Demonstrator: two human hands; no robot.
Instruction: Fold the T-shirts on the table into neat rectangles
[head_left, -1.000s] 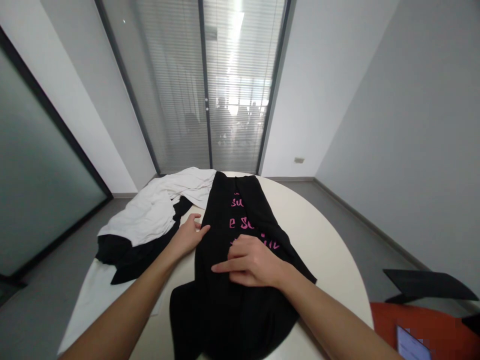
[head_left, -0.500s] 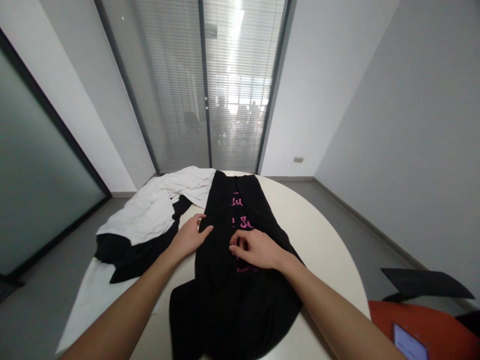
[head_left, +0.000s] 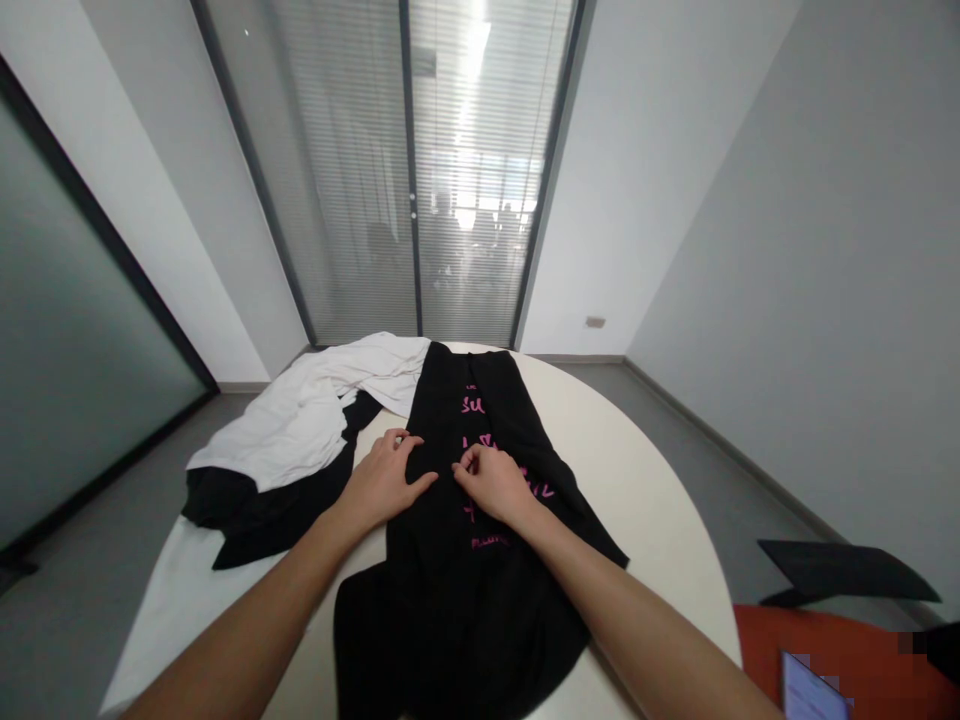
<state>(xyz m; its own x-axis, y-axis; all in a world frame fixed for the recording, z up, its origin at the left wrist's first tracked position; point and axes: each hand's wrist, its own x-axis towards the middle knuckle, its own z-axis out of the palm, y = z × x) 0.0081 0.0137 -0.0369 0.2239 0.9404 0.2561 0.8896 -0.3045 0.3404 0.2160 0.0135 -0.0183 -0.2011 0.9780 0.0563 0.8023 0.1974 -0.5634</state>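
Note:
A black garment with pink lettering (head_left: 450,600) lies lengthwise down the table, its side parts folded over so that some letters are covered. My left hand (head_left: 390,475) rests at its left edge, fingers and thumb apart, with nothing held. Over the lettering in the middle, my right hand (head_left: 489,483) has its thumb and index finger pinched together at the cloth. Whether fabric is between those fingertips is too small to tell.
White clothing (head_left: 300,420) and a black garment (head_left: 300,515) lie heaped on the left of the round cream table (head_left: 652,510). An orange chair (head_left: 757,640) with a phone (head_left: 814,690) on it stands at the lower right.
My right hand has moved slightly left and up, its fingers closing to a tighter pinch, and more pink lettering shows beside it. My left hand has shifted a little right onto the black garment.

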